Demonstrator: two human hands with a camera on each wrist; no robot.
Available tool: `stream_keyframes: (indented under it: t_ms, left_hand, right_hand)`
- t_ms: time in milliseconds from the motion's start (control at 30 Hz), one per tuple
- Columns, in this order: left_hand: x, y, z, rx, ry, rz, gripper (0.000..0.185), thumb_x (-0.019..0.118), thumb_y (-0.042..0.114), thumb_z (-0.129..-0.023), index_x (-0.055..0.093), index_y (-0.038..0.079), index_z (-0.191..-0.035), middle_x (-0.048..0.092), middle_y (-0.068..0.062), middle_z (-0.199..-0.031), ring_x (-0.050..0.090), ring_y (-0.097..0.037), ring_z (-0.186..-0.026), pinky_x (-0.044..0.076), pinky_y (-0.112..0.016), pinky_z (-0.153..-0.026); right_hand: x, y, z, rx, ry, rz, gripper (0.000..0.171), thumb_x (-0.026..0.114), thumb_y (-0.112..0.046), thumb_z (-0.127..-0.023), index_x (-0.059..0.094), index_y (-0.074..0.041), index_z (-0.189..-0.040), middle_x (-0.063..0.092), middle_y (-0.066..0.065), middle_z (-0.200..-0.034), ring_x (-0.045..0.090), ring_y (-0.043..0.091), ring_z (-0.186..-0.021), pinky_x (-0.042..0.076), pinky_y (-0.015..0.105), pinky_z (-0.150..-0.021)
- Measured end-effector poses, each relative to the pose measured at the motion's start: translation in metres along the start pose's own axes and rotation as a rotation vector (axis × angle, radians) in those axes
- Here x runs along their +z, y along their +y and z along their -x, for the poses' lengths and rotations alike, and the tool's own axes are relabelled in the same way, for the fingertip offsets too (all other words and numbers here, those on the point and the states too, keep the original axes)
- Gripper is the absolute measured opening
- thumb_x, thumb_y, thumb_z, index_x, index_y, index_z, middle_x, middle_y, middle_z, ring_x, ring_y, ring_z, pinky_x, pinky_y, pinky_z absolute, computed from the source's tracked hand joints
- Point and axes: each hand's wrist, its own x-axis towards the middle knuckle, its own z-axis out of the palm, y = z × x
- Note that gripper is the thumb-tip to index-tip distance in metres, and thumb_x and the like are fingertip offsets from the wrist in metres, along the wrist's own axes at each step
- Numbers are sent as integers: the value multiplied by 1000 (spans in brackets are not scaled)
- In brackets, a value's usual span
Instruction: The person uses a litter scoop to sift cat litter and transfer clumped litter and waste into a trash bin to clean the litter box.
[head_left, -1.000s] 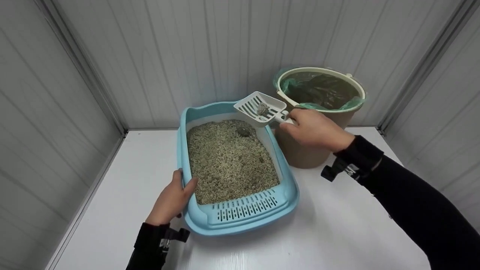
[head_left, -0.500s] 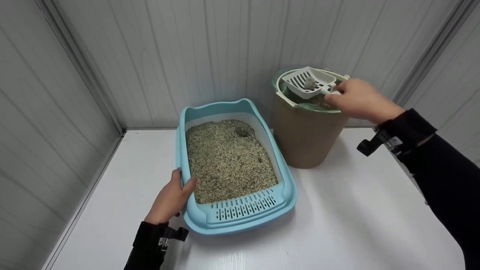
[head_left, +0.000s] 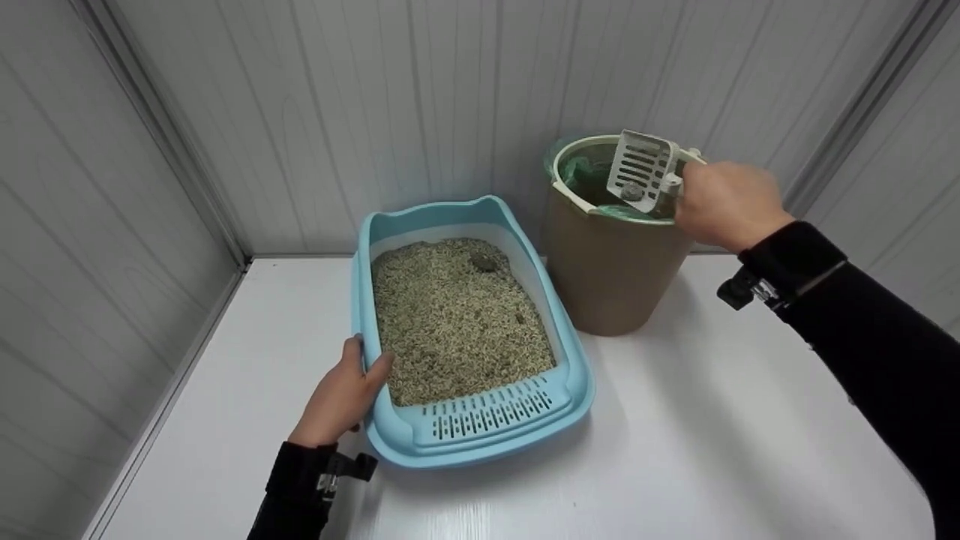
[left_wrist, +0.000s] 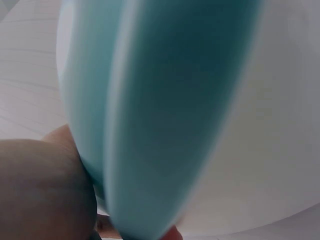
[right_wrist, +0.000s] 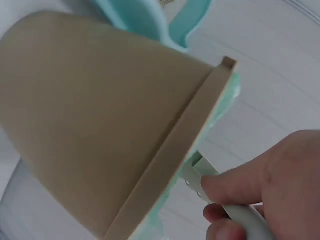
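A light blue litter tray [head_left: 579, 390] full of beige pellets [head_left: 457, 322] lies on the white table. My left hand [head_left: 341, 397] grips its left rim, thumb over the edge; the left wrist view shows the blue rim [left_wrist: 150, 120] up close. My right hand [head_left: 726, 204] grips the handle of a white slotted scoop [head_left: 641, 171], tipped steeply over the tan bin [head_left: 611, 277] with a green liner. A grey clump [head_left: 632, 191] sits at the scoop's lower end. In the right wrist view the fingers curl round the handle [right_wrist: 245, 217] beside the bin's rim [right_wrist: 175, 165].
A dark clump [head_left: 484, 262] lies in the pellets near the tray's far end. Grey panelled walls close in the table on the left, back and right. White table surface [head_left: 712, 435] spreads to the right of the tray and in front of the bin.
My right hand carried the scoop from over the tray's far corner up to the bin and has tipped it steeply over the opening. The left hand has stayed on the tray rim.
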Motion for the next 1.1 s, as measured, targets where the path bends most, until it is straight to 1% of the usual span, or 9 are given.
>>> stream_keyframes:
  t_ms: [133, 267, 367, 467, 533, 667, 800, 967, 1100]
  left_hand:
    - [0, -1, 0, -3, -4, 0, 91, 52, 54, -116, 10, 1, -177, 60, -36, -142, 69, -30, -83, 56, -42, -59]
    - [-1, -1, 0, -11, -9, 3, 91, 52, 54, -116, 10, 2, -177, 61, -35, -138, 68, -30, -81, 56, -43, -56]
    - [-1, -1, 0, -17, -6, 4, 91, 53, 54, -115, 11, 2, -177, 62, -35, -136, 68, -31, -80, 56, -43, -53]
    - [-1, -1, 0, -13, -2, 6, 90, 53, 54, -115, 12, 1, -177, 61, -36, -138, 70, -32, -83, 57, -43, -53]
    - [0, -1, -1, -8, 2, 3, 90, 53, 52, -116, 12, 0, -176, 61, -37, -141, 71, -32, -85, 58, -43, -55]
    - [1, 0, -2, 2, 7, -3, 89, 52, 50, -116, 12, -1, -176, 59, -38, -145, 72, -32, -89, 58, -42, -59]
    - [1, 1, -2, 11, 7, 0, 87, 52, 50, -116, 13, 1, -176, 61, -36, -141, 70, -30, -84, 56, -41, -58]
    - [-1, 3, -2, 20, 10, -4, 87, 52, 52, -116, 14, 1, -176, 62, -34, -139, 69, -29, -82, 55, -41, -59]
    - [-1, 4, 0, 18, 10, -4, 88, 51, 51, -117, 12, -1, -176, 59, -37, -144, 69, -30, -85, 56, -41, -60]
  right_hand:
    - [8, -1, 3, -83, 103, 137, 10, 60, -1, -83, 55, 0, -92, 59, 17, -73, 60, 40, -62, 49, 62, -51]
    - [21, 1, 7, -246, 298, 247, 19, 63, 6, -76, 47, -1, -82, 51, 14, -61, 54, 40, -48, 47, 62, -43]
    - [29, 2, 7, -334, 457, 318, 20, 60, 11, -79, 43, 0, -80, 48, 15, -59, 48, 38, -42, 44, 60, -39]
    - [32, 4, 8, -356, 532, 366, 18, 57, 13, -86, 43, 2, -80, 48, 18, -61, 46, 36, -41, 43, 57, -37]
    - [30, 4, 9, -331, 504, 360, 17, 56, 13, -87, 44, 2, -81, 51, 19, -62, 48, 36, -42, 43, 57, -38]
    - [16, -2, 14, -182, 352, 233, 3, 55, 4, -89, 52, 6, -90, 56, 19, -65, 54, 40, -49, 43, 59, -42]
    - [-1, -22, 26, -68, 292, 97, 18, 53, -12, -100, 56, 6, -98, 54, 15, -64, 56, 41, -54, 42, 59, -45]
    - [-10, -65, 47, -127, 277, -47, 30, 60, -27, -109, 57, -1, -96, 53, 11, -66, 56, 37, -55, 44, 56, -47]
    - [-4, -105, 57, -189, 70, -144, 31, 62, -33, -111, 63, -4, -100, 60, 9, -77, 61, 31, -66, 51, 53, -57]
